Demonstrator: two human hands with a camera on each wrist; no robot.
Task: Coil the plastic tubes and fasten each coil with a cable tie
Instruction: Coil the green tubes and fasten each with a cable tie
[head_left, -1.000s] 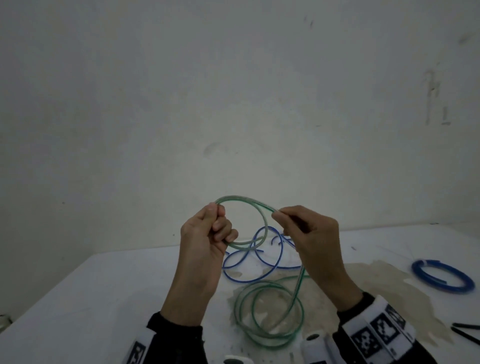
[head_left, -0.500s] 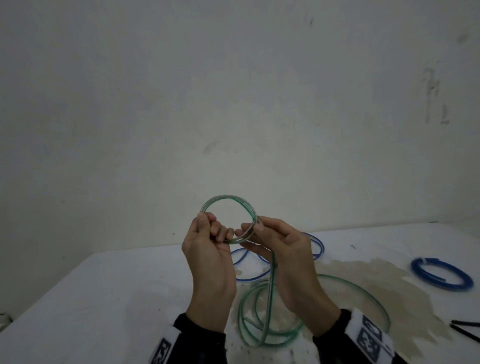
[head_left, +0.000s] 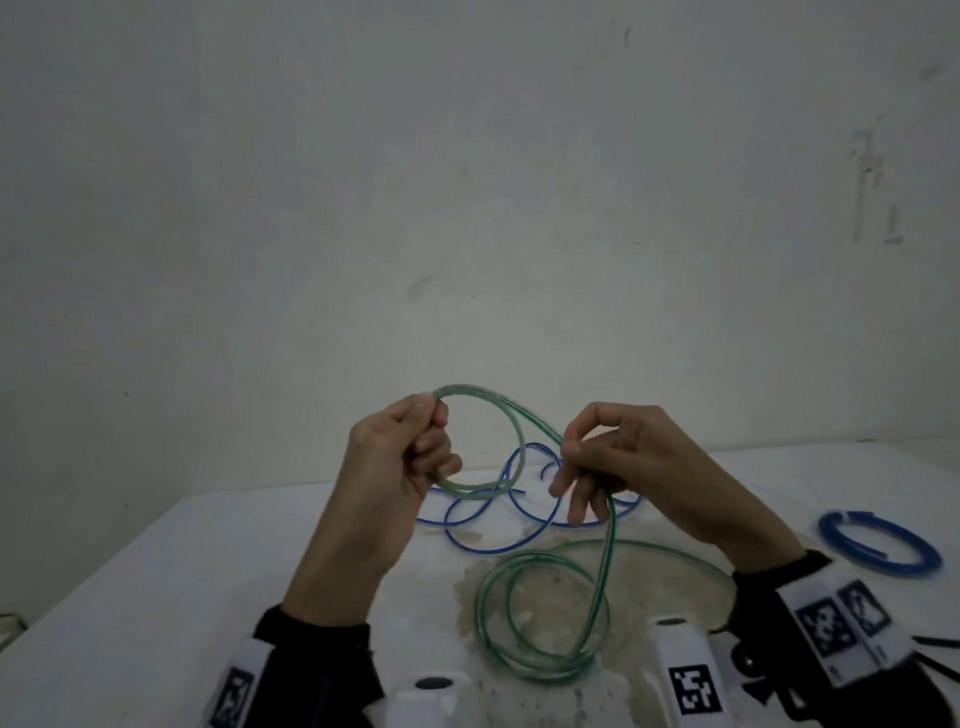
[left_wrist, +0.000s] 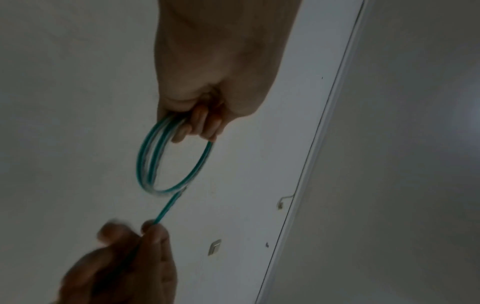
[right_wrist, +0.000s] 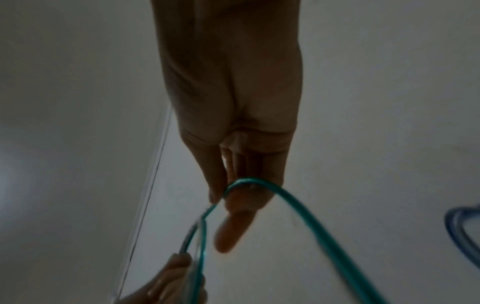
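Note:
I hold a green plastic tube (head_left: 511, 423) above the table with both hands. My left hand (head_left: 415, 452) grips a small coil of it (left_wrist: 153, 162), with two loops showing in the left wrist view. My right hand (head_left: 576, 457) pinches the free run of the same tube (right_wrist: 280, 195) a little to the right. From there the tube drops to loose loops (head_left: 540, 613) lying on the table. A loose blue tube (head_left: 498, 525) sprawls on the table behind my hands.
A coiled blue tube (head_left: 878, 543) lies at the right of the white table (head_left: 130, 597). Black cable ties (head_left: 935, 644) lie by the right edge. A brownish stain (head_left: 649, 577) marks the table under the green loops. A plain wall stands behind.
My right hand has drawn away to the right from the left hand, sliding along the green tube. The left hand keeps its coil. The loops on the table have shifted.

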